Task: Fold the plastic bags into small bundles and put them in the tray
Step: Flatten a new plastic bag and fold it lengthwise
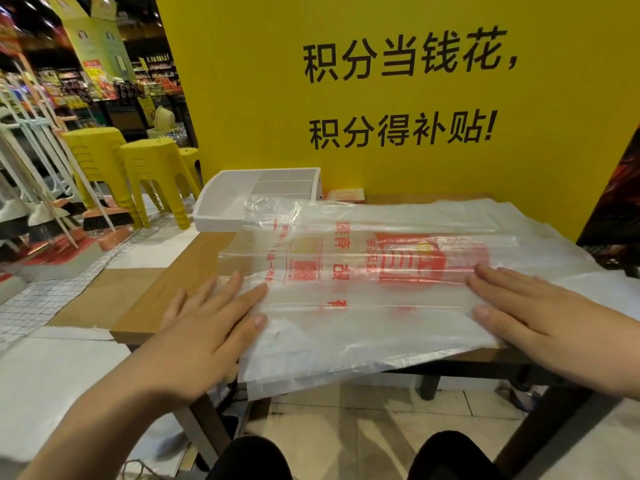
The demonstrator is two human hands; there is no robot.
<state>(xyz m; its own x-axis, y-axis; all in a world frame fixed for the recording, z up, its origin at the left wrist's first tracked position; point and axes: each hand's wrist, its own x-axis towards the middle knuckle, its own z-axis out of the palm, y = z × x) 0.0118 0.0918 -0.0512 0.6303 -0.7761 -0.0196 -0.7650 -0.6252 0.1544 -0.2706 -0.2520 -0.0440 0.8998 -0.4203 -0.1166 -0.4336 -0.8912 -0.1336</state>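
A clear plastic bag [363, 289] with red printing lies flat on top of a pile of more plastic bags [554, 233] on a wooden table [166, 292]. My left hand [204, 327] presses flat on the bag's left end, fingers straight. Flat on the right end lies my right hand [519, 313], its fingers stretched out too. The front edge of the bag hangs over the table's near edge. A white tray [221, 206] with dividers stands at the table's far left corner, partly covered by the bags' far edge.
A yellow wall [398, 150] with black writing rises right behind the table. Yellow stools [152, 168] and brooms [97, 216] stand on the floor to the left. A small red and white box [343, 195] lies by the tray. My knees show below the table.
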